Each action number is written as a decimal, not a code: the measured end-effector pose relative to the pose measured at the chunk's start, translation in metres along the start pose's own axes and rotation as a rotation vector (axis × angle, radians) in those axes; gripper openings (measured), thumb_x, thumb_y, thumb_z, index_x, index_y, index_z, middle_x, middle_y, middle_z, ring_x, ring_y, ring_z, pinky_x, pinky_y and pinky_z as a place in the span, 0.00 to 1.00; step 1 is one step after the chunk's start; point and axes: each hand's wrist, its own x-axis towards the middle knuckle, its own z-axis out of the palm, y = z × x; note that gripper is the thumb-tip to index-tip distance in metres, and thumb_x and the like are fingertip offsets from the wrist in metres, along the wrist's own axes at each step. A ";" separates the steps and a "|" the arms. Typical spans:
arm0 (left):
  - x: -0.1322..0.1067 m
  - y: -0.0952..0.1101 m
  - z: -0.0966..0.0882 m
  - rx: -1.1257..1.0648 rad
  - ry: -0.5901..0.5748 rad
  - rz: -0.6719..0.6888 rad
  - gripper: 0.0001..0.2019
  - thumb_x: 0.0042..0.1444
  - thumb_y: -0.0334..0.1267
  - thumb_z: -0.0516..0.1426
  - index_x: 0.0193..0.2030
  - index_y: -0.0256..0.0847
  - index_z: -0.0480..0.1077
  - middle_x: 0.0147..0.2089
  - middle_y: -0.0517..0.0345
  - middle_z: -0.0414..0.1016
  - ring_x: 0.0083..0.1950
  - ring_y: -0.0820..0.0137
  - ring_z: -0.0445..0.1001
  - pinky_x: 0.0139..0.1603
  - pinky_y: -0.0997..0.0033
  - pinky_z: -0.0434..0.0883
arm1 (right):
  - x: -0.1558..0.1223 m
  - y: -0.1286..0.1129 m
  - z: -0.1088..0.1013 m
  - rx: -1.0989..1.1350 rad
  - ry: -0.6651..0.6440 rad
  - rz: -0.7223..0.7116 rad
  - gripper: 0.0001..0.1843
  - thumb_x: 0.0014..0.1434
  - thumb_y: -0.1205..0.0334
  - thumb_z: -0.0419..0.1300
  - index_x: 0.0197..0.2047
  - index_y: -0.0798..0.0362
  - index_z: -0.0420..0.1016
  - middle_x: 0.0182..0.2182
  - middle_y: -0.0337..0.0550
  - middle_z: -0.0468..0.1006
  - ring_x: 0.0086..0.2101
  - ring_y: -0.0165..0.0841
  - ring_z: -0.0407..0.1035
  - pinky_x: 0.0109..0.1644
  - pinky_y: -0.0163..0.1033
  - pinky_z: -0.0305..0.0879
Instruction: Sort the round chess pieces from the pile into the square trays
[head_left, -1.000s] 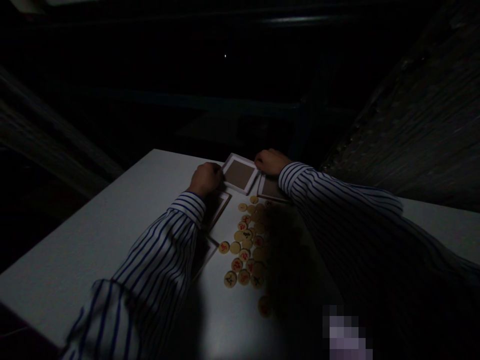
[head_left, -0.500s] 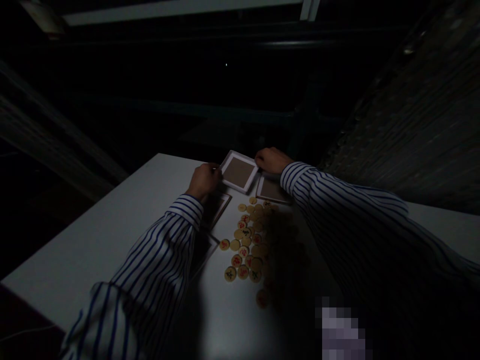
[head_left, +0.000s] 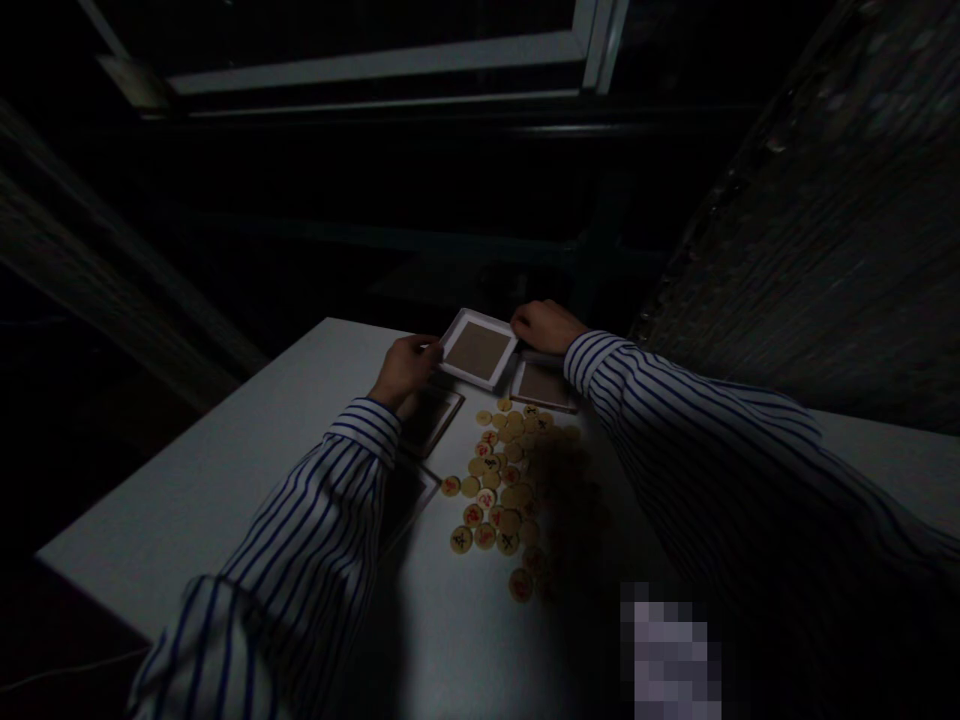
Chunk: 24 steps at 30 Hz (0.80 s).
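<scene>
Half-shadowed discs [head_left: 511, 475] near white tray [head_left: 478, 350]

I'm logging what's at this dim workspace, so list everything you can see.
Pale-rimmed shallow square tray: one, grey-brown inside, between the hands
Other shallow rimmed trays: three, grey to dark, one near the right wrist, two by the left forearm, partly hidden
Round flat discs: many, uncountable in shadow, tan, some with red or black characters, mid-table
Flat-topped table: one, white, beneath the trays
Straight-edged frame: one, pale, top
Thin cord: one, pale, lower left
Pixelated patch: one, mauve-grey, lower right
Striped sleeves: two, white and blue, both arms
Left hand: one, bare, tray's left edge
Right hand: one, bare, tray's right corner
</scene>
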 end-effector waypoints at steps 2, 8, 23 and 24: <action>-0.004 0.004 0.000 -0.146 -0.001 -0.060 0.16 0.52 0.40 0.53 0.45 0.33 0.70 0.38 0.49 0.76 0.31 0.71 0.74 0.31 0.74 0.70 | -0.002 0.001 -0.001 0.001 0.022 0.003 0.15 0.59 0.63 0.47 0.39 0.54 0.74 0.38 0.47 0.77 0.38 0.33 0.70 0.37 0.33 0.59; -0.017 0.009 -0.004 -0.564 -0.039 -0.174 0.11 0.54 0.36 0.53 0.41 0.33 0.69 0.45 0.46 0.73 0.30 0.75 0.74 0.32 0.75 0.72 | -0.011 0.002 -0.007 0.008 0.084 0.017 0.15 0.59 0.62 0.46 0.39 0.54 0.74 0.37 0.48 0.77 0.38 0.35 0.70 0.36 0.34 0.59; -0.038 0.022 -0.010 -0.863 -0.061 -0.224 0.06 0.54 0.30 0.54 0.37 0.33 0.71 0.35 0.51 0.75 0.30 0.77 0.73 0.31 0.79 0.71 | -0.024 0.012 0.002 0.412 0.154 0.015 0.14 0.58 0.63 0.49 0.39 0.56 0.75 0.33 0.44 0.78 0.33 0.30 0.71 0.36 0.30 0.62; -0.039 0.022 -0.010 -0.889 -0.054 -0.223 0.06 0.54 0.29 0.54 0.37 0.32 0.71 0.34 0.51 0.75 0.29 0.77 0.73 0.31 0.79 0.71 | -0.023 0.014 0.004 0.486 0.149 0.040 0.14 0.58 0.63 0.49 0.38 0.57 0.75 0.30 0.44 0.78 0.31 0.29 0.71 0.35 0.30 0.63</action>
